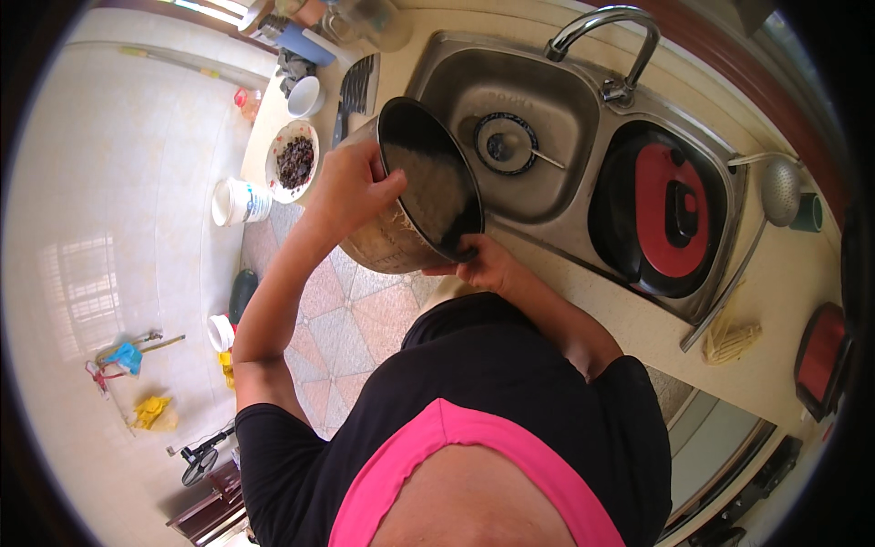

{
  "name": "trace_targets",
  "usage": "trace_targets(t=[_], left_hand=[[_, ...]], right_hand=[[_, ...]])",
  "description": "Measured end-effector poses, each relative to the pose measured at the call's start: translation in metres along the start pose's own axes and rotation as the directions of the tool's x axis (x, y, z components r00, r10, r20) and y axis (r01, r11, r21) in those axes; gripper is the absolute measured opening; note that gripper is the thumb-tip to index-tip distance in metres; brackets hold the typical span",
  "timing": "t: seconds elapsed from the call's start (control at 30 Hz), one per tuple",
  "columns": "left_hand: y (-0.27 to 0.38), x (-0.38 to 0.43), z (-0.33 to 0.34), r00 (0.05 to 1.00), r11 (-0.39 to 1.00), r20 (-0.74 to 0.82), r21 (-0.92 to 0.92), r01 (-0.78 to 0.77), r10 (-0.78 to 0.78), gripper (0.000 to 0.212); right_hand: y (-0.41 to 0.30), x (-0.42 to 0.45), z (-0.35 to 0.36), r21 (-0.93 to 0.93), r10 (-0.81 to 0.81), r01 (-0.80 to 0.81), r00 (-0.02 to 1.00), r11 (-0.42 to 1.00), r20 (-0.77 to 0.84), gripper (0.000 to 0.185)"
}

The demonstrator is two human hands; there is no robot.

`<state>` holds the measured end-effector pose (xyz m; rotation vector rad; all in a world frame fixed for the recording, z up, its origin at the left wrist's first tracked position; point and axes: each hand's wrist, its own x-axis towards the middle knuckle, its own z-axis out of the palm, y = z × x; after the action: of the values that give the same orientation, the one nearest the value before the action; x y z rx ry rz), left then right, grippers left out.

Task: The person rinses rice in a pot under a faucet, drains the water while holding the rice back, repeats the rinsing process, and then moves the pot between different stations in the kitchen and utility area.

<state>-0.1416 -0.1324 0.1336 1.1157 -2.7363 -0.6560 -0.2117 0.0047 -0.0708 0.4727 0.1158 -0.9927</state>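
A deep round metal pot (437,198), dark inside with a brownish, stained outer wall, is held tilted in front of the counter edge, its mouth turned towards the sink. Cloudy brownish liquid or residue shows inside it. My left hand (366,181) grips the rim on the left, thumb over the edge. Low on the right, my right hand (478,263) holds the rim and the side below. In the left basin of the steel sink (536,205) lies a blue-rimmed dish (506,143) with a pale utensil across its edge. A black lid with a red top (673,208) fills the right basin.
The chrome faucet (639,41) arches behind the basins. Left on the counter are a knife (338,123), a bowl of dark food (295,162) and a white cup (305,97). A long-handled skimmer (779,191) and a plastic bag (731,338) are at the right. A white bucket (239,202) stands left.
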Motion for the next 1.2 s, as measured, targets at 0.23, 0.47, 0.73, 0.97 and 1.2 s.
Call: trace_targets(t=[0.23, 0.47, 0.73, 0.97, 1.2], left_hand=[[-0.004, -0.016, -0.003, 0.995, 0.998, -0.080, 0.005, 0.057, -0.056, 0.029], [-0.066, -0.078, -0.017, 0.954, 0.857, -0.093, -0.471, 0.210, -0.285, 0.025], [-0.115, -0.128, 0.035, 0.864, 0.430, 0.439, -0.749, 0.504, -0.248, 0.042], [-0.112, -0.137, 0.098, 0.672, 0.135, 0.735, -0.677, 0.723, 0.087, 0.042], [-0.011, -0.114, 0.114, 0.356, 0.393, 0.890, -0.447, 0.803, 0.285, 0.042]], right_hand=[[0.007, 0.000, 0.003, -0.128, -0.035, 0.017, 0.989, 0.992, -0.145, 0.041], [0.033, 0.004, 0.038, -0.457, -0.479, 0.347, 0.852, 0.819, -0.211, 0.030], [0.078, -0.053, 0.037, -0.924, -0.839, 0.223, 0.521, 0.311, -0.156, 0.041], [0.146, -0.100, -0.006, -0.982, -0.983, -0.023, 0.022, -0.185, 0.184, 0.068], [0.193, -0.214, -0.003, -0.972, -0.952, -0.109, -0.205, -0.207, 0.226, 0.065]])
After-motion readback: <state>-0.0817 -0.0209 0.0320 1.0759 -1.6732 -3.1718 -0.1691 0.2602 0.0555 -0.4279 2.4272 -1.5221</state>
